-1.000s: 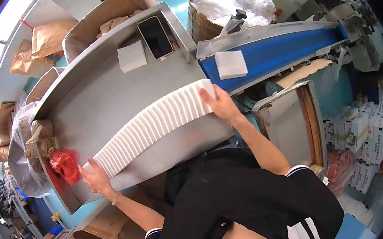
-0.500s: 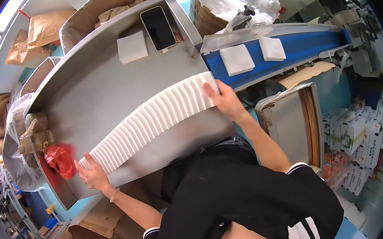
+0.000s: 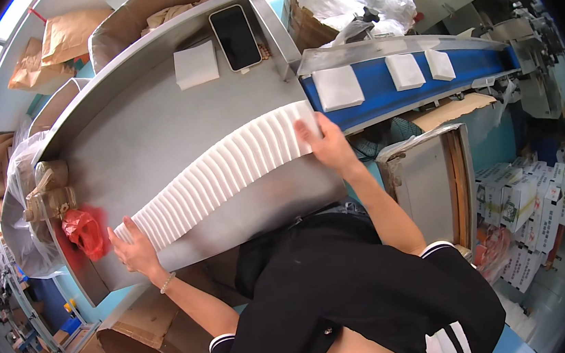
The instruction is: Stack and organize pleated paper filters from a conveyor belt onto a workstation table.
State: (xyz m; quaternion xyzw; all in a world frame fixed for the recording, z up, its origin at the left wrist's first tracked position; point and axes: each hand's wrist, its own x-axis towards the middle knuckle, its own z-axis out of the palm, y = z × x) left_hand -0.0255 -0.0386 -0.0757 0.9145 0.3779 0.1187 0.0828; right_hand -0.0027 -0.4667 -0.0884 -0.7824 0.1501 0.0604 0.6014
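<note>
A long, slightly curved row of white folded paper napkins [image 3: 226, 165] stands on edge in many small stacks across the metal table. My left hand [image 3: 136, 248] grips its near left end, thumb on the upper side and fingers around the end. At the far right end my right hand [image 3: 326, 141] presses against the last stack, its thumb over the top side. Between them the row is squeezed together and rises toward the right. A separate flat white stack [image 3: 196, 66] lies near the table's back edge beside a phone [image 3: 236, 38].
A blue conveyor belt [image 3: 373, 84] at right carries white stacks [image 3: 338, 88]. A red plastic bag [image 3: 84, 233] and brown wrapped bundles [image 3: 53, 193] sit at the table's left end. Cardboard boxes [image 3: 151, 335] stand below, and a box of clear plastic [image 3: 353, 0] behind.
The white stacks on the belt have shifted, and three show now where two showed before. Both hands keep hold of the row's ends, with only slight movement.
</note>
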